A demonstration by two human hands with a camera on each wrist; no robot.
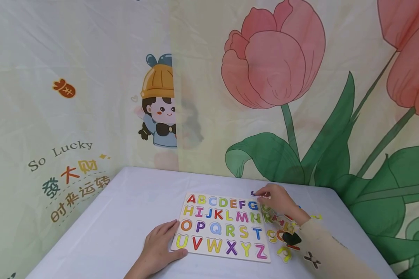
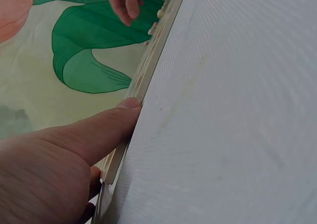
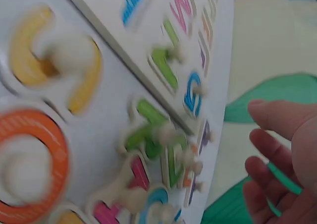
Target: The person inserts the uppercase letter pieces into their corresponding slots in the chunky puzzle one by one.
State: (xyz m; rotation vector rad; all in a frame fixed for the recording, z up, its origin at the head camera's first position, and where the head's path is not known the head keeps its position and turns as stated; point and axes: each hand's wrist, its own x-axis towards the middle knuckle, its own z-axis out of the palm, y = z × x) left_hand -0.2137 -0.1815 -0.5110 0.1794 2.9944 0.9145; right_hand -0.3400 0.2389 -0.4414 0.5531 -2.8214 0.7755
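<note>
Just beyond the right hand [image 1: 277, 199], fingers loosely spread, lies a purple letter [image 1: 254, 193].

The head view looks forward and down over the whole tabletop [image 1: 125, 217]. The left wrist view skims close along the puzzle board [image 2: 148, 75] edge; the right wrist view hovers close beside that board [image 3: 148, 50].

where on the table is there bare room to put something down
Bare cloth lies left of the alphabet board, out to the table edge, and behind it toward the curtain. It is crowded right of the board, where loose letters lie under the right hand.
</note>
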